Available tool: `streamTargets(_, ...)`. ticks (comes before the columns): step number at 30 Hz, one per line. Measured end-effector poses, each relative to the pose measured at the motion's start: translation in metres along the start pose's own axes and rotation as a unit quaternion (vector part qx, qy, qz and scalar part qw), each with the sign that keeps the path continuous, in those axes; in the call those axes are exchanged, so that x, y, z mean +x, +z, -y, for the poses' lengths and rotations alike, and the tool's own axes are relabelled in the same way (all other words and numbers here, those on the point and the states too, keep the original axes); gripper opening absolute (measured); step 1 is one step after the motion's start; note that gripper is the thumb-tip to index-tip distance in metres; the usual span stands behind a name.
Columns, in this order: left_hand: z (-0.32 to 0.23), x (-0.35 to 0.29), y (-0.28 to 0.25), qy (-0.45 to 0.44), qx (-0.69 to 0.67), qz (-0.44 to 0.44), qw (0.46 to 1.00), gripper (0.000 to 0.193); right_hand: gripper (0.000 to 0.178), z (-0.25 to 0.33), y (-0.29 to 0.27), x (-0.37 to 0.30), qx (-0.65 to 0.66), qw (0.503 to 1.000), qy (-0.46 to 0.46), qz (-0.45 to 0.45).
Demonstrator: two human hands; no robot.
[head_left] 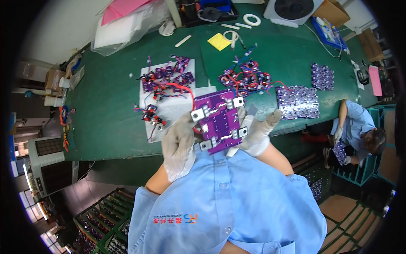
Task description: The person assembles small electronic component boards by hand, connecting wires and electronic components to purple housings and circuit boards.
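Observation:
In front of my chest, a purple circuit board (222, 120) is tilted up toward me, with metal terminal brackets at its corners and a red wire running from its left side. My left hand (179, 142), in a white glove, is closed on the board's left edge. On the opposite edge, my gloved right hand (257, 132) supports the board, its thumb stretched out to the right and its other fingers partly hidden behind. Beyond the board, wired purple boards (247, 78) lie piled on the green table (105, 114). More wired boards (167, 78) rest on a white sheet (173, 112) at the left.
Panels of purple boards (298, 102) lie on the table's right. A yellow note (219, 41), tape roll (252, 20) and fan (294, 7) stand at the back. At the right, a seated co-worker (357, 131) handles another board. Racks of boards (105, 216) stand at lower left.

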State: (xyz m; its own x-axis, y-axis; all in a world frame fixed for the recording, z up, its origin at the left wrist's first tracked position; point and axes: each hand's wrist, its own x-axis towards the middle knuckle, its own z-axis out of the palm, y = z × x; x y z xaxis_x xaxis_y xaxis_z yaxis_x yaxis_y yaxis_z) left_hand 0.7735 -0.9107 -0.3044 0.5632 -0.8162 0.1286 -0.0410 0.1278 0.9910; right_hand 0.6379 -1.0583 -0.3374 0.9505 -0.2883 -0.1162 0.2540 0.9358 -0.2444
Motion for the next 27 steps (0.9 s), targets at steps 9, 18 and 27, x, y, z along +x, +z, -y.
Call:
streamTargets(9,-0.019,-0.017,-0.008,0.036,0.206,0.074,0.975,0.027,0.112,0.028,-0.006,-0.015,-0.028,0.998,-0.007,0.051)
streamTargets(18,-0.011,0.026,-0.007,0.277,0.497,-0.074,0.819,0.033,0.112,0.0,-0.018,0.009,0.032,0.987,0.027,0.156)
streamTargets(27,0.042,0.029,-0.024,-0.085,-0.063,0.197,0.975,0.072,0.108,-0.028,-0.029,0.019,-0.003,0.997,0.074,-0.027)
